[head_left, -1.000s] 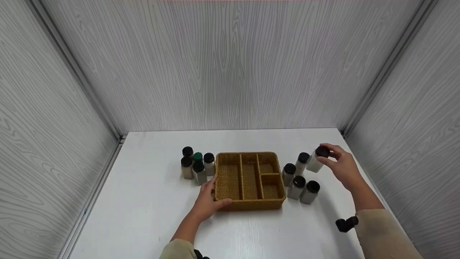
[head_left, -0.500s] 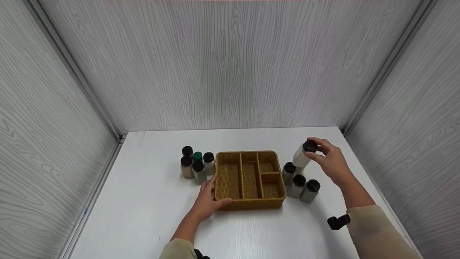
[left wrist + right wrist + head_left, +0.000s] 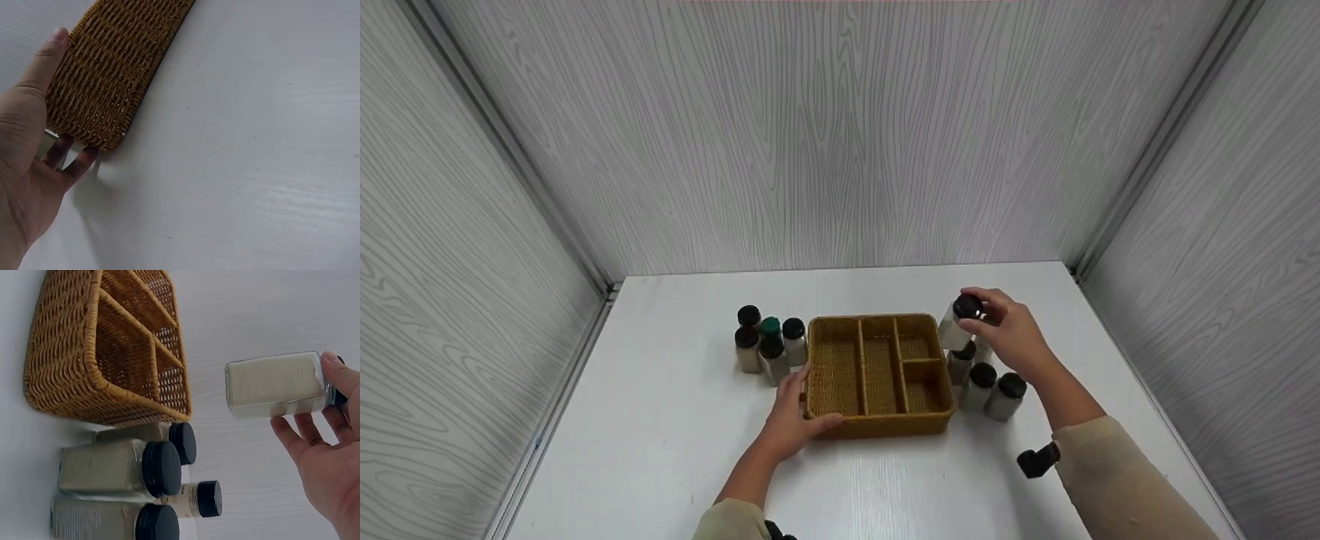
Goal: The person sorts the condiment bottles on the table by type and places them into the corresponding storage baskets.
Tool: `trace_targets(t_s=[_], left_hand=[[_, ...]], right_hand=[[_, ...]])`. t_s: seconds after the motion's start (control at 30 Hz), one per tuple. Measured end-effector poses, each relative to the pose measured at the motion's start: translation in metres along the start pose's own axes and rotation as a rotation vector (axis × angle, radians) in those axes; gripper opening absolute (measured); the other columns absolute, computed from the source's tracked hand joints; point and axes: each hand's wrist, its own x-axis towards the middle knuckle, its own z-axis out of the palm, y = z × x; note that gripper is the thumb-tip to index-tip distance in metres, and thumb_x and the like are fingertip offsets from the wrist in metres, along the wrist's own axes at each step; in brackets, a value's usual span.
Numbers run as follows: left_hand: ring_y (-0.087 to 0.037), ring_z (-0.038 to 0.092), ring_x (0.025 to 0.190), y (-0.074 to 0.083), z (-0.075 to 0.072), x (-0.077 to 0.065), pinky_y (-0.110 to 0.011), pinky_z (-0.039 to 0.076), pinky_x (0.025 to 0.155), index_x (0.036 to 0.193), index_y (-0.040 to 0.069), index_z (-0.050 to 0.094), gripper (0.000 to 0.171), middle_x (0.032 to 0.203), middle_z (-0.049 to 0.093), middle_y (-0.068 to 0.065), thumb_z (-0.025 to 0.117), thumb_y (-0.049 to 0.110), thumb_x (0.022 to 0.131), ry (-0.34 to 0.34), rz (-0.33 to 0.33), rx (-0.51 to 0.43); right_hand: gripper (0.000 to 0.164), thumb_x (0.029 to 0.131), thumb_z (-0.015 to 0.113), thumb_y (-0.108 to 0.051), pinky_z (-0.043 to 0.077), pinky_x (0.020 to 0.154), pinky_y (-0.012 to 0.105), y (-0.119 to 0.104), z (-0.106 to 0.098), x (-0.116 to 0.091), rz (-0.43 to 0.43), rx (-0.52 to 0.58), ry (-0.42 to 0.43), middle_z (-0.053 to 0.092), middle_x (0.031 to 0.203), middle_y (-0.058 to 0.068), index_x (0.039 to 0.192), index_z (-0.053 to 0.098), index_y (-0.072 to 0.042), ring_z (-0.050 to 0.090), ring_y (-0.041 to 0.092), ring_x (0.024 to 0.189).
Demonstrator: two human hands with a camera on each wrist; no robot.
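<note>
My right hand [image 3: 1014, 339] pinches a square glass spice jar [image 3: 273, 385] with a black lid and pale powder inside. In the head view it is beside the basket's back right corner, above other jars. The right wrist view shows thumb and fingers around the neck end, the base pointing toward the basket. My left hand [image 3: 787, 429] grips the near left corner of a brown wicker basket [image 3: 885, 427], thumb over the front wall, fingers along the left side. Several compartments divide the basket, with no jars inside.
Several black-lidded jars [image 3: 979, 390] stand right of the basket; one smaller labelled jar [image 3: 183, 499] shows behind them in the right wrist view. Left of the basket is another cluster, including a green-lidded jar [image 3: 770, 328]. Grey wood-grain panels [image 3: 825, 150] enclose the white table [image 3: 660, 420].
My right hand has carried the spice jar leftward, from beyond the right cluster to the basket's back right corner. The left hand and basket stay in place.
</note>
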Motion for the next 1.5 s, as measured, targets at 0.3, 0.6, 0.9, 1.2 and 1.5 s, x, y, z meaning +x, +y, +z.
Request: trace_targets(t_s=[0.3, 0.6, 0.9, 1.2, 1.5], left_hand=[[-0.045, 0.045, 0.154, 0.0, -0.001, -0.002, -0.063, 0.047, 0.121, 0.175, 0.032, 0.017, 0.121, 0.18, 0.015, -0.015, 0.089, 0.061, 0.082, 0.005, -0.034, -0.017], [-0.046, 0.041, 0.157, -0.001, 0.0, -0.006, -0.066, 0.045, 0.121, 0.175, 0.033, 0.017, 0.119, 0.179, 0.017, -0.015, 0.088, 0.061, 0.084, 0.007, -0.038, -0.027], [-0.046, 0.042, 0.156, 0.001, 0.001, -0.004, -0.064, 0.044, 0.123, 0.175, 0.032, 0.017, 0.121, 0.178, 0.018, -0.019, 0.089, 0.061, 0.083, 0.016, -0.038, -0.053], [-0.043, 0.044, 0.155, 0.003, 0.005, -0.002, -0.063, 0.043, 0.124, 0.175, 0.028, 0.018, 0.123, 0.177, 0.019, -0.018, 0.09, 0.061, 0.082, 0.015, -0.045, -0.055], [-0.043, 0.043, 0.157, 0.006, 0.009, -0.003, -0.063, 0.039, 0.127, 0.176, 0.025, 0.016, 0.123, 0.177, 0.019, -0.018, 0.09, 0.059, 0.083, 0.017, -0.033, -0.062]], right_hand=[[0.058, 0.103, 0.077, -0.02, 0.059, 0.109, 0.055, -0.004, 0.033, 0.01, -0.035, -0.046, -0.046, 0.058, 0.157, 0.015, 0.157, 0.058, -0.018, 0.056, 0.04, 0.149], [0.058, 0.099, 0.08, -0.018, 0.063, 0.102, 0.037, -0.009, 0.066, 0.016, -0.079, -0.046, -0.074, 0.063, 0.15, 0.014, 0.154, 0.061, -0.016, 0.06, 0.039, 0.145], [0.057, 0.098, 0.081, -0.017, 0.058, 0.094, 0.021, 0.001, 0.096, 0.03, -0.106, -0.005, -0.083, 0.066, 0.144, 0.014, 0.153, 0.063, -0.015, 0.069, 0.033, 0.132], [0.056, 0.098, 0.081, -0.013, 0.062, 0.097, 0.031, 0.015, 0.115, 0.034, -0.077, 0.011, -0.074, 0.065, 0.143, 0.019, 0.151, 0.065, -0.013, 0.068, 0.035, 0.131], [0.056, 0.097, 0.081, -0.009, 0.064, 0.102, 0.044, 0.03, 0.123, 0.038, -0.061, -0.013, -0.062, 0.067, 0.145, 0.018, 0.151, 0.063, -0.008, 0.071, 0.037, 0.131]])
